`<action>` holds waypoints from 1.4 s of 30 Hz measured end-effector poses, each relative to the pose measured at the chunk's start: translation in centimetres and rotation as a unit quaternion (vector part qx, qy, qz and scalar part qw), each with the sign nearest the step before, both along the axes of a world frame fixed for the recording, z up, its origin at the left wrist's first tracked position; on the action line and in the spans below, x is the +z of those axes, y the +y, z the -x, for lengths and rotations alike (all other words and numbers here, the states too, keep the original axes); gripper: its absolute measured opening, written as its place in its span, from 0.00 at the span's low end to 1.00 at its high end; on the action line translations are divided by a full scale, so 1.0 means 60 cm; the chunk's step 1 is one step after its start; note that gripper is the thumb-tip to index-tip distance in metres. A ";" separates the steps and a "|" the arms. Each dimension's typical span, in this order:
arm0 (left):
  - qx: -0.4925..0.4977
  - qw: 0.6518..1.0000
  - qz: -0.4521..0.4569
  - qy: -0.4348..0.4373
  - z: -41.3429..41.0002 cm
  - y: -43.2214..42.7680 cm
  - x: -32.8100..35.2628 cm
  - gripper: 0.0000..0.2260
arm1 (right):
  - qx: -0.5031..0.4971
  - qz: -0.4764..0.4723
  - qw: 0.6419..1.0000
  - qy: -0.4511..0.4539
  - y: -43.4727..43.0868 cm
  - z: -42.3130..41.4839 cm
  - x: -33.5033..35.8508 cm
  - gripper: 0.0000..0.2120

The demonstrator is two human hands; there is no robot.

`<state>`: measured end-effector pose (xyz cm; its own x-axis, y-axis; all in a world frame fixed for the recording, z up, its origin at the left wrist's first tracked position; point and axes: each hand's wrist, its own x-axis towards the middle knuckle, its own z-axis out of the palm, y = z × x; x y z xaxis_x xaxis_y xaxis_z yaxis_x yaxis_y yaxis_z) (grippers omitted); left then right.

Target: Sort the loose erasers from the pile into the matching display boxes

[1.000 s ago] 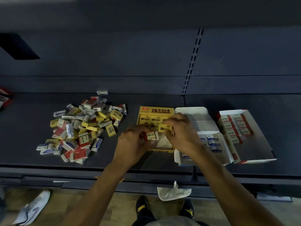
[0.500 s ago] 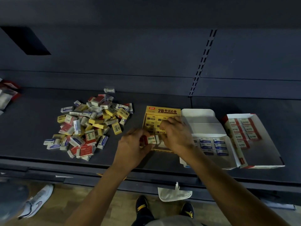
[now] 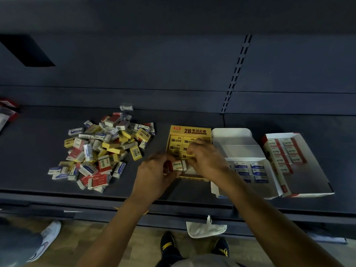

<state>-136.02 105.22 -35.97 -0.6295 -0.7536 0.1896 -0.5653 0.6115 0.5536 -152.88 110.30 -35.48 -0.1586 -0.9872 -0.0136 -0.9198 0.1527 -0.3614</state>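
Note:
A pile of loose erasers (image 3: 104, 149) in yellow, red and blue-white sleeves lies on the dark shelf at the left. The yellow 2B display box (image 3: 189, 132) stands in the middle, partly filled with yellow erasers. My left hand (image 3: 156, 174) holds a red-and-white eraser (image 3: 178, 165) at the box's front left. My right hand (image 3: 206, 157) is over the box, fingers curled on a yellow eraser (image 3: 187, 156) in the rows. To the right are a white box with blue-white erasers (image 3: 248, 170) and a red-edged box with red erasers (image 3: 285, 151).
The shelf's front edge (image 3: 115, 197) runs below the boxes. A single eraser (image 3: 126, 108) lies behind the pile. Red packets (image 3: 6, 110) sit at the far left. A white cloth (image 3: 206, 228) hangs below the shelf; another person's white shoe (image 3: 46, 239) is on the floor.
The camera has shifted slightly. My hands stay at the front of the yellow box, and the right hand's fingers have worked a little on the yellow eraser row.

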 end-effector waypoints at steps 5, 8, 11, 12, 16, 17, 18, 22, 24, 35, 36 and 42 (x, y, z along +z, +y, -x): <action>0.013 1.000 -0.005 0.015 0.002 -0.010 0.004 0.14 | -0.075 0.029 0.995 -0.061 0.017 0.007 0.008 0.10; 0.034 0.999 -0.005 0.027 0.009 -0.016 0.006 0.13 | -0.122 0.030 0.984 -0.129 0.031 0.011 0.020 0.09; 0.069 0.996 -0.022 0.054 0.022 -0.019 0.014 0.12 | -0.128 0.036 0.973 -0.190 0.041 0.017 0.032 0.10; 0.078 0.994 -0.032 0.066 0.028 -0.018 0.018 0.11 | -0.124 0.038 0.968 -0.216 0.044 0.017 0.035 0.11; 0.059 0.992 -0.042 0.105 0.054 -0.003 0.028 0.10 | -0.123 0.053 0.936 -0.324 0.053 0.009 0.033 0.11; 0.053 0.991 -0.047 0.115 0.060 0.002 0.028 0.10 | -0.129 0.061 0.930 -0.337 0.055 0.007 0.030 0.10; 0.049 0.989 -0.054 0.126 0.066 0.006 0.028 0.11 | -0.137 0.069 0.925 -0.346 0.056 0.007 0.028 0.10; 0.013 0.987 -0.072 0.144 0.082 0.021 0.027 0.11 | -0.160 0.088 0.910 -0.372 0.062 0.009 0.025 0.11; -0.009 0.987 -0.071 0.144 0.087 0.028 0.027 0.11 | -0.167 0.094 0.900 -0.391 0.066 0.009 0.029 0.12; -0.108 0.987 -0.061 0.101 0.127 0.053 0.026 0.09 | -0.196 0.128 0.922 -0.309 0.114 0.055 0.033 0.08; -0.121 0.987 -0.045 0.095 0.134 0.055 0.024 0.09 | -0.197 0.130 0.927 -0.292 0.122 0.063 0.033 0.08; -0.180 0.982 0.012 0.059 0.175 0.077 0.021 0.07 | -0.191 0.119 0.961 -0.159 0.163 0.120 0.031 0.07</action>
